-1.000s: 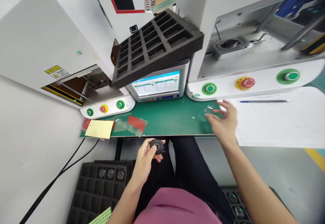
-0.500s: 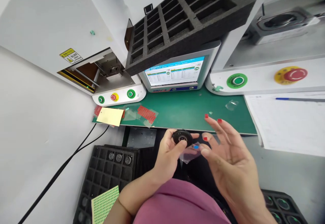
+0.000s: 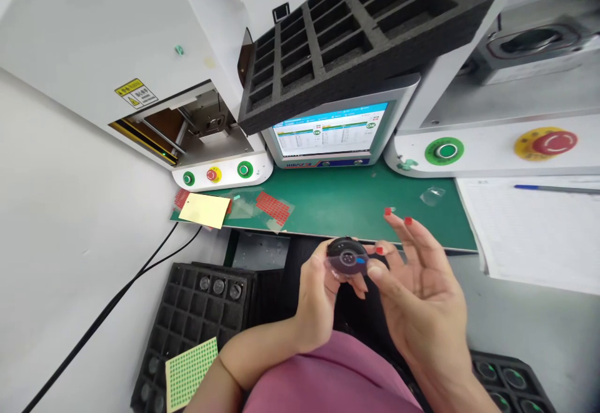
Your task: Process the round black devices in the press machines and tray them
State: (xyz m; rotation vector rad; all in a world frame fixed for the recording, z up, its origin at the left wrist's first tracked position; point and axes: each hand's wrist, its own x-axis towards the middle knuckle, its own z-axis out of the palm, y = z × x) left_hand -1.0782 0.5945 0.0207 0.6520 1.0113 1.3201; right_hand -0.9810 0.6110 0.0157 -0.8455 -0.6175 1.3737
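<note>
My left hand (image 3: 315, 294) is closed around a round black smartwatch body (image 3: 344, 249), its sensor back turned up toward me. Across the lower part of that back lies a clear film (image 3: 338, 269) with a blue tab (image 3: 360, 261). My right hand (image 3: 422, 294) pinches the film's right edge between thumb and a finger, right beside the watch body. Its other fingers are spread, and small red stickers (image 3: 379, 250) sit on three fingertips. Whether the film is stuck down or only touching, I cannot tell.
A black foam tray (image 3: 375, 44) leans over a monitor (image 3: 332, 135). Machines with green and red buttons (image 3: 212, 174) flank it. On the green bench (image 3: 328, 197) lie a red sticker sheet (image 3: 272, 208) and a yellow card (image 3: 205, 210). Another foam tray (image 3: 187, 303) stands lower left; papers (image 3: 529, 232) lie right.
The film has moved from below the watch body onto its back. My left thumb has shifted off the middle of the back, and the watch body has tilted to show more of it.
</note>
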